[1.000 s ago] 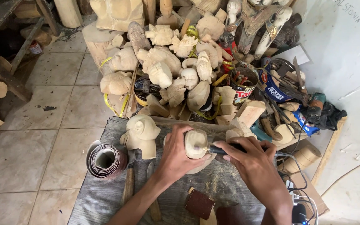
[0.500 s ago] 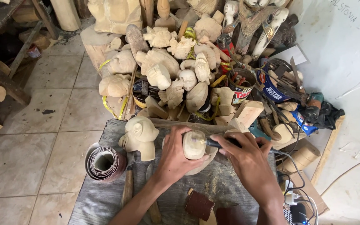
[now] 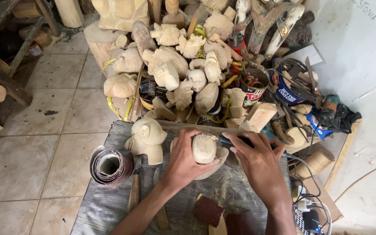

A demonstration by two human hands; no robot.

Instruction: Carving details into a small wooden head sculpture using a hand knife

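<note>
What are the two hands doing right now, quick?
Left hand: closed around a pale, rounded, unpainted wooden carving, steadying it on the grey workbench.
Right hand: closed on a thin dark rotary tool, tip at the carving.

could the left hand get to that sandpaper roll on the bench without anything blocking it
Probably yes. The left hand grips the pale carving, so it must let go first; the bench between it and the sandpaper roll holds only a chisel handle.
</note>
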